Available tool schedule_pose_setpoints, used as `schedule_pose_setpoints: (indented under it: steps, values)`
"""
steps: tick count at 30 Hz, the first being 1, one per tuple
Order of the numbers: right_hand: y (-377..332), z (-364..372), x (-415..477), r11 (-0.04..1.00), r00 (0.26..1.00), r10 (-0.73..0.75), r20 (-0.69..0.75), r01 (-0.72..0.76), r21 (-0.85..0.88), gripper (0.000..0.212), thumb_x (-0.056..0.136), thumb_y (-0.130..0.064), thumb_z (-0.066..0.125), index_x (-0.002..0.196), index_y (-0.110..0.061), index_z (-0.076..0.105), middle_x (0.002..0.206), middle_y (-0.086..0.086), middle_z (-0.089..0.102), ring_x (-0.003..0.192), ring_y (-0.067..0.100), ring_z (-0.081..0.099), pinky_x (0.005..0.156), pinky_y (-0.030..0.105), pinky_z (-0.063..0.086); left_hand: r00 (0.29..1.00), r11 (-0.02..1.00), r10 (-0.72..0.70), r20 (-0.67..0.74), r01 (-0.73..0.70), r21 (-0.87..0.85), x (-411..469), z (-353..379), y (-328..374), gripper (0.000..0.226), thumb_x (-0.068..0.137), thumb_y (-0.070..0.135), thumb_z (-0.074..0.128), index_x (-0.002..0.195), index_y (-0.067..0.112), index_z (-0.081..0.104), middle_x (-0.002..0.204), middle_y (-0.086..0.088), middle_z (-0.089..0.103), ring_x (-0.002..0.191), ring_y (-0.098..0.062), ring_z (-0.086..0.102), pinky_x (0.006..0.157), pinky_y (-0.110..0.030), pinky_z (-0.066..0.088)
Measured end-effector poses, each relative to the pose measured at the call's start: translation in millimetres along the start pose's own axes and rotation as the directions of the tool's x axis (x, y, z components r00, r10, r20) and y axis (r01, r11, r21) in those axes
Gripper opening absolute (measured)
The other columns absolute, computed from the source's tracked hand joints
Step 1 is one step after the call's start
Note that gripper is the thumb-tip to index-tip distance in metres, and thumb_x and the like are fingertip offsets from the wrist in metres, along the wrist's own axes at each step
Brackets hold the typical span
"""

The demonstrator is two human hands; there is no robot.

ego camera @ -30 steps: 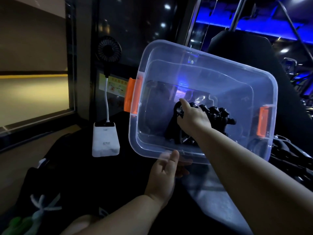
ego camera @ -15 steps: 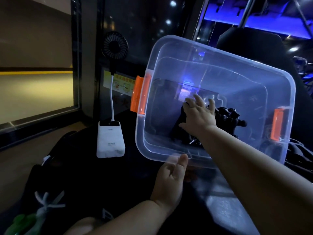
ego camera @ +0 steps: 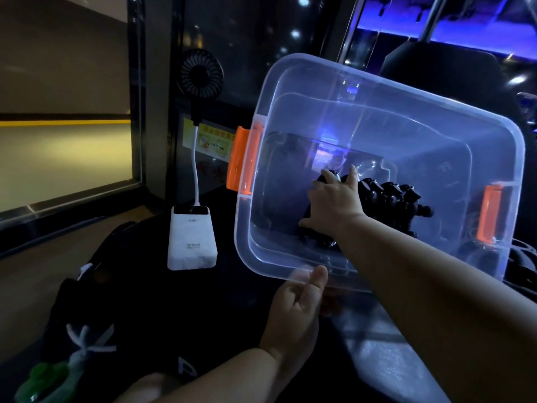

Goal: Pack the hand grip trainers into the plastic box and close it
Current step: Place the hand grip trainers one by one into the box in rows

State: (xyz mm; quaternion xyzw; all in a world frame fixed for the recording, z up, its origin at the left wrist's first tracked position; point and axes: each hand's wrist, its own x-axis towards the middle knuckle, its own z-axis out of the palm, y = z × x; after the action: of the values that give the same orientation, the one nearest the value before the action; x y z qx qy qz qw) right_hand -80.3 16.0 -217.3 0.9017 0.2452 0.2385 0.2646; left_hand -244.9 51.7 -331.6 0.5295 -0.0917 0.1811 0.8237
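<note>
The clear plastic box [ego camera: 377,82] with orange latches [ego camera: 242,161] is lifted and tilted, its opening facing me. My left hand [ego camera: 293,309] grips its near rim, thumb on top and fingers underneath. Several black hand grip trainers [ego camera: 392,199] lie in a cluster on the box's bottom. My right hand [ego camera: 334,205] reaches inside and rests on the left end of that cluster with its fingers stretched out over it; the trainers under the palm are hidden.
A white power bank [ego camera: 191,239] with a small black fan [ego camera: 200,72] on a white stalk stands left of the box. A clear plastic sheet, perhaps the lid [ego camera: 386,362], lies below my right arm. A green and white toy [ego camera: 43,382] sits at bottom left.
My right hand let go of the trainer it gripped and now lies over the cluster with its fingers stretched out. The box stays tilted in my left hand.
</note>
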Motion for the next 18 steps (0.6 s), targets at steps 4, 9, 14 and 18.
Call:
schedule_pose_setpoints:
  steps: [4, 9, 14, 18]
  values:
    - [1.6, 2.2, -0.1, 1.000, 1.000, 0.020, -0.019, -0.019, 0.020, 0.082, 0.068, -0.068, 0.062, 0.132, -0.019, 0.047, 0.139, -0.002, 0.046, 0.141, 0.018, 0.020, 0.111, 0.063, 0.005, 1.000, 1.000, 0.007, 0.011, -0.007, 0.005, 0.0, -1.6, -0.2, 0.038, 0.091, 0.039, 0.048, 0.088, 0.004, 0.064, 0.088, -0.021, 0.070, 0.070, -0.014, 0.064, 0.064, -0.018, 0.047]
    - [1.3, -1.2, -0.7, 0.995, 0.995, 0.096, 0.028, -0.097, 0.004, 0.109, 0.067, -0.073, 0.059, 0.148, -0.009, 0.023, 0.158, 0.006, 0.016, 0.147, 0.021, 0.004, 0.111, 0.063, 0.008, 1.000, 1.000, 0.001, 0.008, -0.001, 0.001, -0.7, -1.7, -0.3, 0.038, 0.090, 0.041, 0.049, 0.089, 0.006, 0.065, 0.089, -0.019, 0.071, 0.072, -0.014, 0.064, 0.066, -0.020, 0.047]
    - [0.1, -4.1, -2.4, 0.994, 0.993, 0.107, 0.052, -0.108, 0.004, 0.112, 0.069, -0.072, 0.059, 0.149, -0.005, 0.018, 0.158, 0.007, 0.015, 0.147, 0.023, 0.003, 0.112, 0.062, 0.010, 1.000, 1.000, 0.000, -0.001, 0.000, 0.031, -0.9, -3.1, -0.4, 0.042, 0.089, 0.044, 0.048, 0.090, 0.005, 0.064, 0.090, -0.023, 0.070, 0.073, -0.019, 0.062, 0.068, -0.025, 0.047]
    - [1.5, -5.9, -2.6, 0.995, 0.994, 0.104, 0.044, -0.104, 0.000, 0.111, 0.069, -0.073, 0.059, 0.149, -0.006, 0.020, 0.158, 0.007, 0.017, 0.147, 0.025, 0.004, 0.112, 0.061, 0.011, 1.000, 1.000, 0.015, 0.008, -0.015, 0.016, -0.7, -2.6, 0.0, 0.039, 0.090, 0.042, 0.048, 0.088, 0.006, 0.064, 0.091, -0.023, 0.070, 0.072, -0.016, 0.062, 0.067, -0.021, 0.046]
